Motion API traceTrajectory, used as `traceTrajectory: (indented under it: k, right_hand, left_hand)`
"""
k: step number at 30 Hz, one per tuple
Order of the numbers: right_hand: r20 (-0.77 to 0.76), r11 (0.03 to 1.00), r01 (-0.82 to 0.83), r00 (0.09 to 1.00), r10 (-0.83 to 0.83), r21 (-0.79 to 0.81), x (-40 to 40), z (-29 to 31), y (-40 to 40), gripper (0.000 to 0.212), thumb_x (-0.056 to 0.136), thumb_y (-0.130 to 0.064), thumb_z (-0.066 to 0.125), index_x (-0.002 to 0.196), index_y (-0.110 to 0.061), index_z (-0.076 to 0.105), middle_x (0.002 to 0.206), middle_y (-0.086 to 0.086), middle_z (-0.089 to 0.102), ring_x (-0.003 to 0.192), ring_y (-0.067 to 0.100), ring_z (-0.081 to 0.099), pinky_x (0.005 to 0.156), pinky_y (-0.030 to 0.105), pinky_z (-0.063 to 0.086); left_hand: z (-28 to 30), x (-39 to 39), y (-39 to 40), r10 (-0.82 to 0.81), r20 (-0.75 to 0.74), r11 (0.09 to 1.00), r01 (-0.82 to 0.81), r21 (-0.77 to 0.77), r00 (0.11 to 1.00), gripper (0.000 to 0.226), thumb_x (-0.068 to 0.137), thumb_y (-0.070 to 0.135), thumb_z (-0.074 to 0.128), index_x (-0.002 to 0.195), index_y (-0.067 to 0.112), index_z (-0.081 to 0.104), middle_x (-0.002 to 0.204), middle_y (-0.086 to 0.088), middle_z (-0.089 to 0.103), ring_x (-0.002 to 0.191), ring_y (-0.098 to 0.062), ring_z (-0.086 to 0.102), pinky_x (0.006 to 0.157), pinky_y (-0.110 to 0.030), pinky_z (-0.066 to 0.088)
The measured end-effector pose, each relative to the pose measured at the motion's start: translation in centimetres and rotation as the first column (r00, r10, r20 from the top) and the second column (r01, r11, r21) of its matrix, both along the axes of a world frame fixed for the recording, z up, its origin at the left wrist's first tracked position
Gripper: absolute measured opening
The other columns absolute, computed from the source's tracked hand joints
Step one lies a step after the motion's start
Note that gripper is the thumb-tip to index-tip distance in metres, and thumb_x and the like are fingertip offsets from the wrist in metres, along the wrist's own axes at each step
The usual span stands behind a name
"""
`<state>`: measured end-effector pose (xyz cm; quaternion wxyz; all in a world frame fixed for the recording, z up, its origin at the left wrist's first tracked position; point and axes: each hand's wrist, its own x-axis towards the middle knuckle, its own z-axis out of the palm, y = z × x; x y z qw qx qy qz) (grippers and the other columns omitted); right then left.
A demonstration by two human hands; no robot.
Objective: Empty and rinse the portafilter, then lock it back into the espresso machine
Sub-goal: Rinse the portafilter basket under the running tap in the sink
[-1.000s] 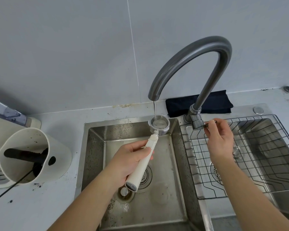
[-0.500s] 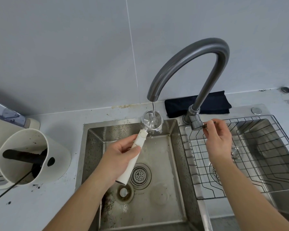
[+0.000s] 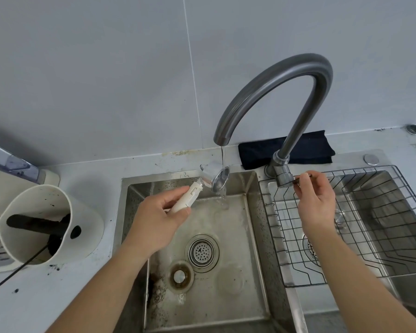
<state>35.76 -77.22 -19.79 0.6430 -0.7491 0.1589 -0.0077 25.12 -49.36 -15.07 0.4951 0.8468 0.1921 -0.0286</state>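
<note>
My left hand (image 3: 159, 217) grips the cream handle of the portafilter (image 3: 213, 177) over the back of the left sink basin (image 3: 250, 260). Its metal basket is tipped on its side, mouth facing right, under a thin stream of water from the curved grey tap (image 3: 274, 92). Water spills out of the basket into the basin. My right hand (image 3: 315, 200) pinches the tap's thin lever (image 3: 300, 179) at the base of the tap. The espresso machine is not recognisably in view.
A white knock box (image 3: 46, 224) with a dark bar and coffee grounds stands on the counter at left. A wire rack (image 3: 346, 236) lies over the right basin. A dark folded cloth (image 3: 293, 150) lies behind the tap. Drain strainer (image 3: 202, 252) and plug (image 3: 180, 276) sit in the left basin.
My left hand has rolled the portafilter from basket-up under the stream to tipped sideways, pouring water out, and drawn the handle up and left. My right hand stays on the tap lever.
</note>
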Motion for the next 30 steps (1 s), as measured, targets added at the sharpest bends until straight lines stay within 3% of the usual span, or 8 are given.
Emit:
traceTrajectory:
  k: [3, 7, 12, 17, 22, 26, 28, 30]
  right_hand:
    - [-0.003, 1.0, -0.002, 1.0, 0.002, -0.004, 0.0, 0.0, 0.0, 0.009, 0.095, -0.034, 0.056, 0.092, -0.03, 0.064, 0.086, -0.004, 0.063, 0.084, 0.013, 0.059, 0.099, 0.047, 0.053]
    - [-0.003, 1.0, -0.001, 1.0, 0.001, -0.013, -0.1, 0.1, 0.0, 0.01, 0.094, -0.035, 0.056, 0.09, -0.031, 0.064, 0.085, -0.005, 0.062, 0.083, 0.013, 0.058, 0.099, 0.049, 0.053]
    - [0.0, 1.0, 0.0, 1.0, 0.0, -0.005, -0.1, 0.2, 0.1, 0.01, 0.097, -0.031, 0.055, 0.091, -0.029, 0.063, 0.084, -0.004, 0.06, 0.082, 0.015, 0.056, 0.098, 0.05, 0.052]
    - [-0.005, 1.0, 0.008, 1.0, -0.008, -0.007, 0.0, 0.0, 0.1, 0.01, 0.097, -0.03, 0.056, 0.09, -0.031, 0.063, 0.081, -0.007, 0.06, 0.079, 0.012, 0.055, 0.095, 0.049, 0.053]
    - [0.0, 1.0, 0.006, 1.0, -0.006, -0.008, 0.1, -0.1, 0.1, 0.011, 0.098, -0.03, 0.055, 0.089, -0.031, 0.063, 0.082, -0.006, 0.06, 0.08, 0.013, 0.055, 0.095, 0.049, 0.054]
    - [-0.002, 1.0, 0.004, 1.0, -0.004, -0.004, 0.1, -0.2, 0.0, 0.01, 0.098, -0.03, 0.056, 0.092, -0.029, 0.063, 0.082, -0.006, 0.06, 0.08, 0.013, 0.056, 0.095, 0.047, 0.054]
    - [-0.005, 1.0, 0.008, 1.0, -0.009, -0.004, 0.2, -0.3, -0.1, 0.009, 0.098, -0.031, 0.056, 0.093, -0.029, 0.064, 0.084, -0.005, 0.062, 0.082, 0.013, 0.058, 0.095, 0.046, 0.054]
    - [-0.005, 1.0, 0.009, 1.0, -0.009, -0.003, 0.2, -0.4, -0.1, 0.009, 0.097, -0.031, 0.057, 0.095, -0.028, 0.064, 0.086, -0.004, 0.062, 0.082, 0.012, 0.058, 0.095, 0.045, 0.054]
  left_hand:
    - [0.0, 0.2, -0.1, -0.063, 0.017, 0.989, 0.06, 0.132, 0.998, 0.05, 0.082, 0.015, 0.073, 0.125, 0.038, 0.062, 0.115, 0.025, 0.063, 0.098, 0.021, 0.055, 0.074, -0.001, 0.043]
    - [0.1, 0.7, -0.5, -0.163, 0.046, 0.957, 0.147, 0.252, 0.985, 0.047, 0.084, 0.016, 0.071, 0.127, 0.035, 0.062, 0.113, 0.018, 0.066, 0.096, 0.003, 0.06, 0.08, -0.011, 0.042]
    - [0.3, 2.3, -1.4, -0.232, 0.061, 0.923, 0.199, 0.33, 0.971, 0.047, 0.085, 0.017, 0.069, 0.129, 0.03, 0.061, 0.119, 0.011, 0.067, 0.105, -0.008, 0.06, 0.092, -0.027, 0.046]
    - [0.1, 3.6, -2.3, -0.261, 0.05, 0.897, 0.223, 0.381, 0.964, 0.045, 0.084, 0.019, 0.069, 0.127, 0.03, 0.062, 0.116, 0.007, 0.069, 0.104, -0.015, 0.061, 0.092, -0.033, 0.046]
    - [-0.1, 4.8, -3.1, -0.242, 0.041, 0.92, 0.216, 0.327, 0.969, 0.043, 0.085, 0.021, 0.068, 0.127, 0.032, 0.061, 0.115, 0.01, 0.067, 0.098, -0.007, 0.059, 0.087, -0.023, 0.044]
    - [-0.2, 5.5, -3.8, -0.211, 0.05, 0.943, 0.19, 0.274, 0.976, 0.04, 0.084, 0.021, 0.068, 0.122, 0.031, 0.065, 0.105, 0.015, 0.069, 0.083, 0.002, 0.059, 0.07, -0.001, 0.037]
    - [-0.4, 5.8, -4.3, -0.161, 0.044, 0.974, 0.151, 0.171, 0.986, 0.04, 0.084, 0.021, 0.068, 0.122, 0.032, 0.065, 0.103, 0.017, 0.07, 0.083, 0.001, 0.064, 0.07, -0.005, 0.044]
    - [-0.4, 6.1, -4.7, -0.116, 0.053, 0.991, 0.112, 0.073, 0.992, 0.036, 0.083, 0.02, 0.068, 0.117, 0.032, 0.067, 0.098, 0.016, 0.073, 0.083, -0.004, 0.068, 0.073, -0.02, 0.053]
